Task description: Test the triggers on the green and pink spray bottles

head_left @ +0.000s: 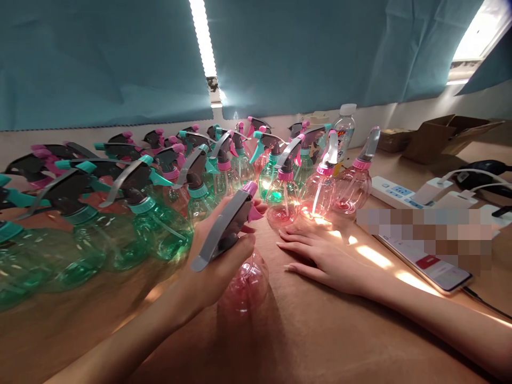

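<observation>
My left hand (216,266) is wrapped round the neck of a pink spray bottle (246,285) with a grey and pink trigger head. The bottle stands at the middle of the table, its clear pink body showing below my fingers. My right hand (320,258) lies flat on the table to the right, fingers stretched out and holding nothing. Just beyond its fingertips is another pink spray bottle (283,200). Several more spray bottles crowd the left and back, among them a green one (160,234) close to my left wrist.
A phone (440,269) with a cable lies right of my right forearm. Behind it sit a white power strip (394,189) with plugs and an open cardboard box (436,141). A white-capped plastic bottle (344,130) stands at the back, before a blue-green curtain (320,53).
</observation>
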Action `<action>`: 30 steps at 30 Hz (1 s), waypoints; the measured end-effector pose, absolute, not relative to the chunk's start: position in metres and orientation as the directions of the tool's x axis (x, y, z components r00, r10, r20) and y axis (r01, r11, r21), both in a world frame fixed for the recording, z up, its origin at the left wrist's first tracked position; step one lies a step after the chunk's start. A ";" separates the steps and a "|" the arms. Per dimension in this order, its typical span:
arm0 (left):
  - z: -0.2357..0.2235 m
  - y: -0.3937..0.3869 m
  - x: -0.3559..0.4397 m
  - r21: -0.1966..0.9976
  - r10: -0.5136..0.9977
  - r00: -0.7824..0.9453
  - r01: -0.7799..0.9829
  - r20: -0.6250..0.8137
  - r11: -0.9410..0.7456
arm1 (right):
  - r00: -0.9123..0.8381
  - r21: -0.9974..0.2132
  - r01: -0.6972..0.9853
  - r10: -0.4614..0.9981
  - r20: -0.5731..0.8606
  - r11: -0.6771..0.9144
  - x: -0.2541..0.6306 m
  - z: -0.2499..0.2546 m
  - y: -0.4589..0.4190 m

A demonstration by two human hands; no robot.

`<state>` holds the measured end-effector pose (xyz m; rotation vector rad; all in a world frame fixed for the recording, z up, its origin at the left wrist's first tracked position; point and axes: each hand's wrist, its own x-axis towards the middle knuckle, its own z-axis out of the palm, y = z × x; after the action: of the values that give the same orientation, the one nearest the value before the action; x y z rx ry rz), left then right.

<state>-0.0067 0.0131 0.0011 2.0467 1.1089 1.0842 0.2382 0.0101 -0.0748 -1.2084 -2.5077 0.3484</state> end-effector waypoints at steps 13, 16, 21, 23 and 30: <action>0.003 0.012 -0.005 0.849 0.903 0.301 0.343 0.305 -0.401 | -0.596 -0.328 0.718 0.786 0.165 0.614 0.238 -0.074 0.011; 0.004 0.012 -0.003 0.852 0.904 0.295 0.336 0.310 -0.402 | -0.594 -0.343 0.711 0.785 0.174 0.614 0.239 -0.076 0.011; 0.007 0.013 -0.002 0.837 0.889 0.316 0.336 0.331 -0.431 | -0.588 -0.379 0.690 0.783 0.203 0.616 0.241 -0.081 0.012; 0.007 0.012 -0.002 0.843 0.883 0.338 0.320 0.325 -0.433 | -0.589 -0.384 0.688 0.783 0.200 0.616 0.241 -0.082 0.013; 0.004 0.013 -0.003 0.827 0.869 0.338 0.314 0.362 -0.467 | -0.592 -0.400 0.674 0.778 0.208 0.620 0.242 -0.083 0.013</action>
<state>-0.0026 0.0127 0.0035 1.9534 1.0328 1.0915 0.2419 0.0134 -0.0832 -1.1620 -2.4840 0.3976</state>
